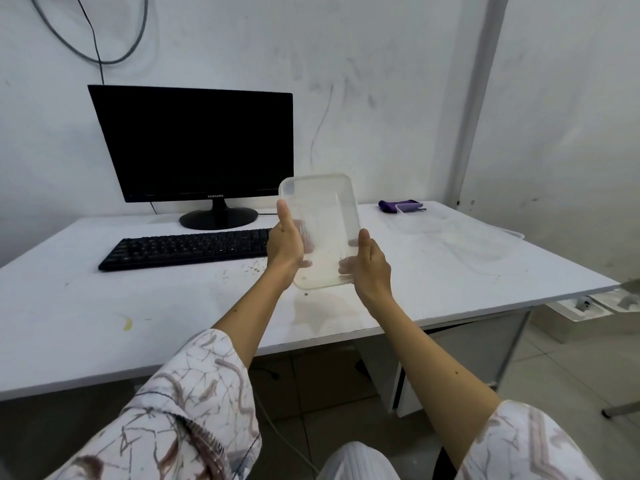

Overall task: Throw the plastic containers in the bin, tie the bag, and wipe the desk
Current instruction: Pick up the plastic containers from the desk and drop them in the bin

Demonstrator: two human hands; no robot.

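A clear rectangular plastic container [320,230], empty apart from faint smears, is held up above the white tabletop [104,306], tilted with its open side toward the camera. The left hand [285,245] clasps its left edge and the right hand [370,265] its lower right corner, fingers [348,268] wrapped behind, thumbs in front. Below the fingers lie stains and crumbs. Left of them sits a black keyboard [187,249], with a dark monitor [197,143] behind. Right of them lies a second clear container [450,233], with a purple cloth [389,206] beyond it.

Soft even daylight, faint shadows, wide-angle bowing at edges, slight overall softness.
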